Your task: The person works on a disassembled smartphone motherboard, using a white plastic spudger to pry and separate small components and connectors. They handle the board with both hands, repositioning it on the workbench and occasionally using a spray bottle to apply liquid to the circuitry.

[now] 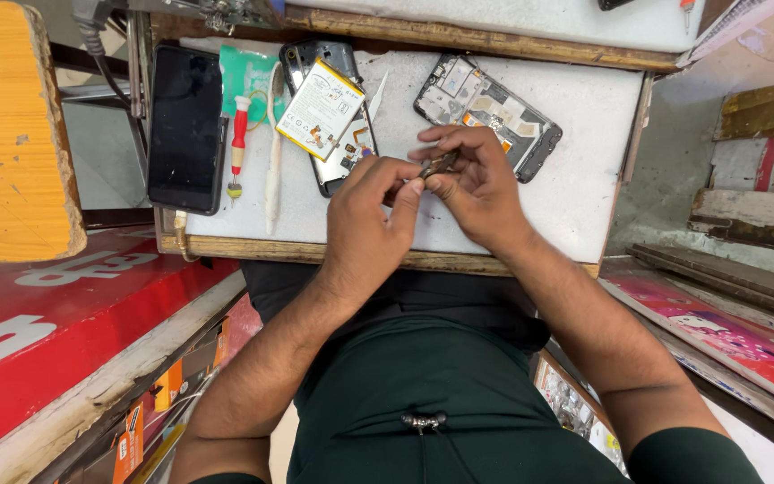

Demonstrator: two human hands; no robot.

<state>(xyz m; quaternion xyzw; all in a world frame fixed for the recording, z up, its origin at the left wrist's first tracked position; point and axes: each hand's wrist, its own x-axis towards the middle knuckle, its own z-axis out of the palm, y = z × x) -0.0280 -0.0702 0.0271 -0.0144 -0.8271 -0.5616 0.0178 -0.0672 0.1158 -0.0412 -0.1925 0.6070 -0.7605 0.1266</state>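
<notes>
both hands met over the front of the white tabletop (575, 179). the left hand (371, 215) and the right hand (477, 184) pinched a small dark metal part (438, 165) between their fingers (416, 186), fingertips pressed close on it from both sides. it looked light, thin and stiff, likely slippery and easily bent or dropped, so it was best held by its edges with the fingertips. behind the hands lay an opened phone frame (494, 108), a second opened phone (329, 166) with a white-and-yellow battery (320, 108) on it, a black smartphone (186, 125) and a red-handled screwdriver (238, 143). the tabletop was flat, scuffed and wood-edged, hemmed in by a yellow board (6, 125) and a red sign (64, 314), leaving little elbow room.
</notes>
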